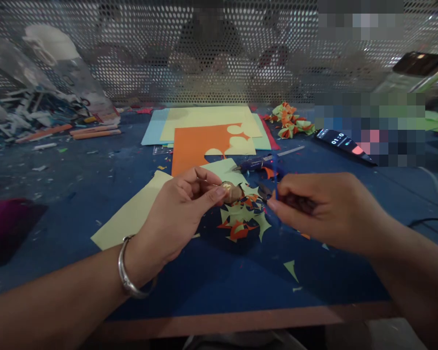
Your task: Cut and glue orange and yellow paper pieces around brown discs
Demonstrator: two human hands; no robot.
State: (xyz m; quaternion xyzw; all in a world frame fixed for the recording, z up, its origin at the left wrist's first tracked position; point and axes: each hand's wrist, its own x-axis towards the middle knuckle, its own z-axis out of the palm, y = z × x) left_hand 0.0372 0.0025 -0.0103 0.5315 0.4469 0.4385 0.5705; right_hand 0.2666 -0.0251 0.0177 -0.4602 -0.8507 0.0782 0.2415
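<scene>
Your left hand [178, 214] had its thumb and fingertips pinched shut on a small brown piece [232, 192] and held it just above the pile of paper scraps [243, 221] in the middle of the blue table [219, 277]. A silver bangle [128, 273] sat on that wrist. Your right hand [324, 211] hovered close beside it with the fingers curled in, but it was blurred, so I cannot tell whether it gripped anything. A thin blue strip [276, 181] stood at its fingertips. Just behind both hands lay a glue gun [257, 164], and past it an orange sheet [195, 146] with round holes cut out, resting on pale yellow paper [208, 119]. A phone [341, 142] lay off to the right, near a heap of green-and-orange paper flowers [291, 121].
</scene>
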